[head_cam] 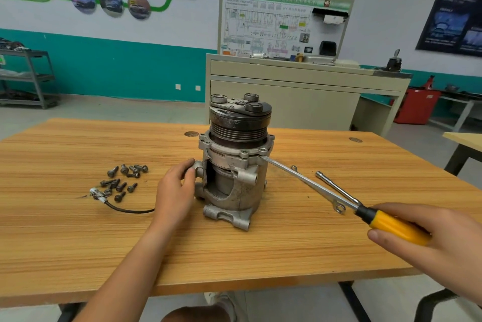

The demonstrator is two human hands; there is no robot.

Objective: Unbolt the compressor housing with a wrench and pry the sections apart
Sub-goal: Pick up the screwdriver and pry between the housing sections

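Observation:
The grey compressor (236, 165) stands upright on the wooden table (78, 230), black pulley on top. My left hand (177, 191) grips a lug on its left side. My right hand (427, 233) grips the yellow handle of a screwdriver (326, 192). The screwdriver's blade tip sits at the seam under the upper housing flange on the compressor's right side. Several removed bolts (122, 181) lie in a loose group to the left.
A ring wrench (336, 205) and a socket extension bar (336, 187) lie on the table under the screwdriver shaft. A black cable with a connector (109, 199) lies near the bolts. A beige training cabinet (287, 92) stands behind the table.

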